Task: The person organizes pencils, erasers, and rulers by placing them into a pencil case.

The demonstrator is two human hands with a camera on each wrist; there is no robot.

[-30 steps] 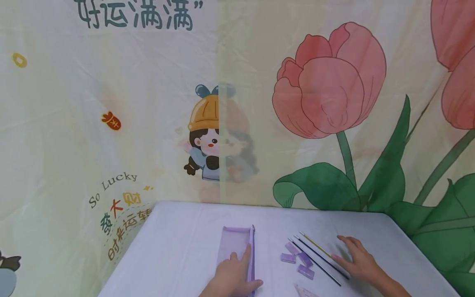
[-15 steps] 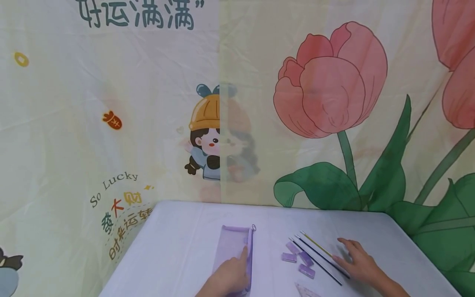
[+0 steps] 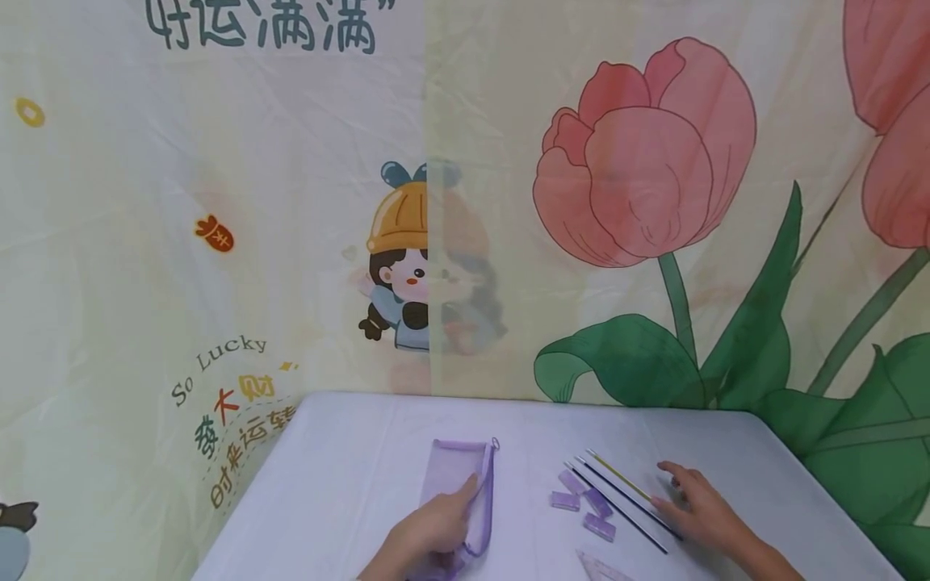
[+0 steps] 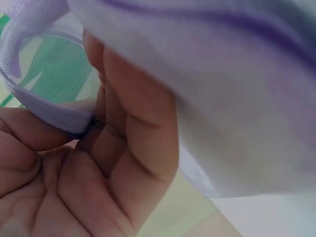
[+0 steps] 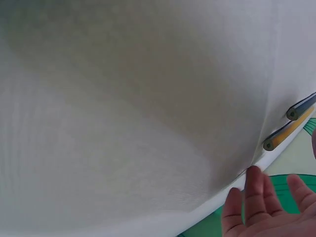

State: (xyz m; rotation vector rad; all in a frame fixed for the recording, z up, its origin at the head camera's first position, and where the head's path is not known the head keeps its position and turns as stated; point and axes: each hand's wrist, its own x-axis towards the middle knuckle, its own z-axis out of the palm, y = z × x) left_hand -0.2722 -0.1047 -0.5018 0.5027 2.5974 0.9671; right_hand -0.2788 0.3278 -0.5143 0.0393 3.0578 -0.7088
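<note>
Behind everything, a pale backdrop (image 3: 494, 105) with a large printed tulip (image 3: 647, 177); in front of it, a white-clothed desk (image 3: 341, 484). Left of the desk's centre, lying lengthwise toward the near edge, a purple see-through case (image 3: 448, 476). On its near half, the left grip (image 3: 439, 524), closed in a pinch on the case — with a pale strip (image 4: 49, 112) bowed out in a loop in the left wrist view. Between the case and the desk's right edge, four purple blocks (image 3: 599, 527), with two dark pencils (image 3: 628, 520) and a yellow pencil (image 3: 617, 474) slanted across or just beside them. Closer to the near edge, a set square (image 3: 596, 569), cut off by the bottom of the head view. By the pencils' right-hand ends, the right grip (image 3: 701, 508), loose-fingered and holding nothing visible; can't tell about contact with the yellow pencil.

Seems, as a judgement, to be a step of opening or shaping the case's mouth. Calls next, most likely, for a steady left pinch, a wider gap beside the strip, and a light touch on the right — easy to set pencils rolling. Can't tell the full width of that gap.
</note>
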